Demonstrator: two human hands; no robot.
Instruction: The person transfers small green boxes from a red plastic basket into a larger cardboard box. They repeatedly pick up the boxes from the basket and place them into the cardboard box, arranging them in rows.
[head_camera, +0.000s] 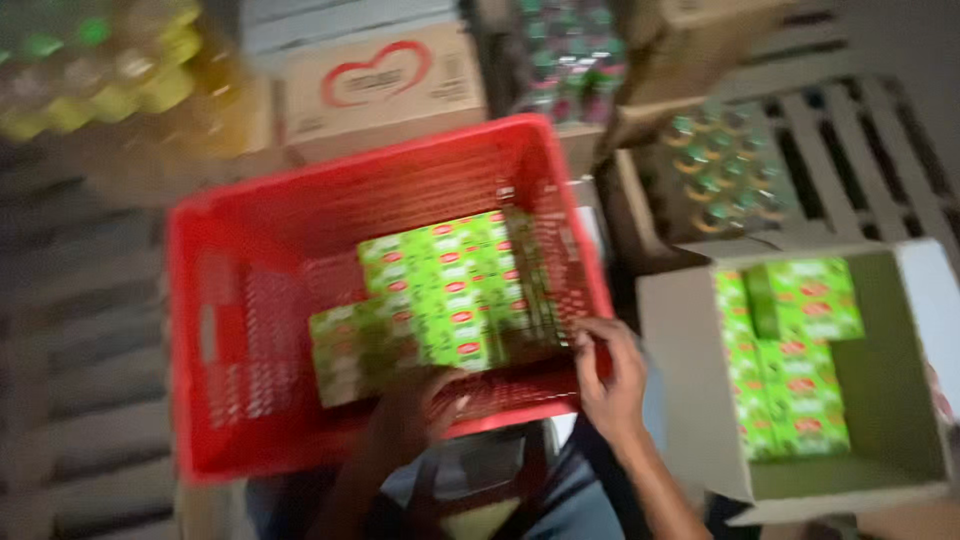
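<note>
A red plastic crate (230, 330) sits in front of me, holding several green packs (445, 295) stacked toward its right side. My left hand (415, 410) reaches over the near rim and touches the bottom edge of the green packs. My right hand (610, 375) rests at the crate's near right corner, fingers curled by the packs' right edge. The picture is blurred, so I cannot tell whether either hand grips a pack. To the right stands an open cardboard box (690, 400) with more green packs (790, 350) in it.
A cardboard box with a red heart shape (380, 85) stands behind the crate. Yellow-capped bottles (110, 70) lie at the far left, green-capped bottles (725, 170) in a carton at the far right. Grey pallet slats (870, 150) show at right and left.
</note>
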